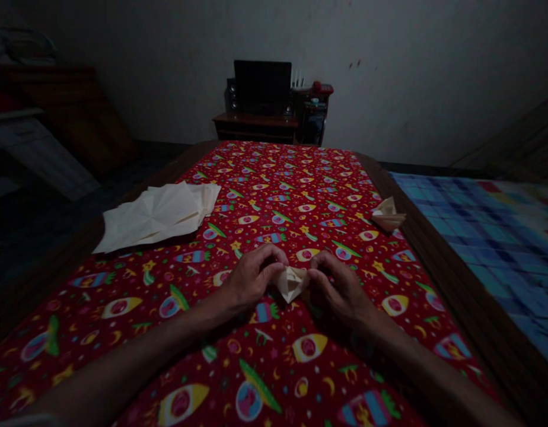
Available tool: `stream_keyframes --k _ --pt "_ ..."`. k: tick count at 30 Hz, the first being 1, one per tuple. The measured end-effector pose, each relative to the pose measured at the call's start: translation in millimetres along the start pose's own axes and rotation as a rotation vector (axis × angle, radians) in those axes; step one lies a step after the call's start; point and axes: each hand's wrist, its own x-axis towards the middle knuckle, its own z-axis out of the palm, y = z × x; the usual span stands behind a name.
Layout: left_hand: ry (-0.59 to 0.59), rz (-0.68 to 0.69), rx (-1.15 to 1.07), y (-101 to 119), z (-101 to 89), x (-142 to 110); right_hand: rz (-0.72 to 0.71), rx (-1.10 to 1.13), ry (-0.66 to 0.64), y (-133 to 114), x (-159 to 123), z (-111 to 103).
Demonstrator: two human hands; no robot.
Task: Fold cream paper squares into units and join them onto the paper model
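Between my two hands is a small folded paper piece [290,286], cream-white, with a point facing me and an opening at its top. My left hand [255,274] pinches its left corner between thumb and fingers. On the opposite corner, my right hand [338,284] grips it the same way. Off to the left lies a stack of creased paper sheets [162,210], the top one marked with fold lines that meet near its middle. Another folded paper piece [388,214] rests near the right edge of the cloth.
A red cloth [283,196] with rockets and stars covers the brown-edged table [427,261]. Beyond its far end stand a dark monitor [262,87] and speakers on a wooden desk [256,126]. A blue checked surface [483,231] lies to the right, wooden furniture [73,112] at the left.
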Motion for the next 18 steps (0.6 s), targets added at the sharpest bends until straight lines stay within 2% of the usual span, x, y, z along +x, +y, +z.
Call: stream_keyframes --k 3,6,10,13,18 --pt "0.058 0.005 0.055 -6.1 0.5 -4.5 0.007 -0.059 0.017 5.2 -3.5 -0.8" --pt "0.051 0.053 0.178 -15.8 -0.7 -10.2 -0.022 -0.136 -0.035 11.2 -7.7 -2.4" --pt "-0.050 0.213 0.320 -25.1 -4.3 -16.9 -0.072 -0.168 -0.116 16.2 -12.2 -4.8" --pt "-0.133 0.344 0.372 -23.9 -5.8 -19.0 -0.113 -0.201 -0.142 18.0 -14.2 -5.9" --pt "-0.074 0.301 0.433 -13.4 -3.9 -16.0 -0.125 -0.226 -0.149 18.8 -14.9 -5.1"
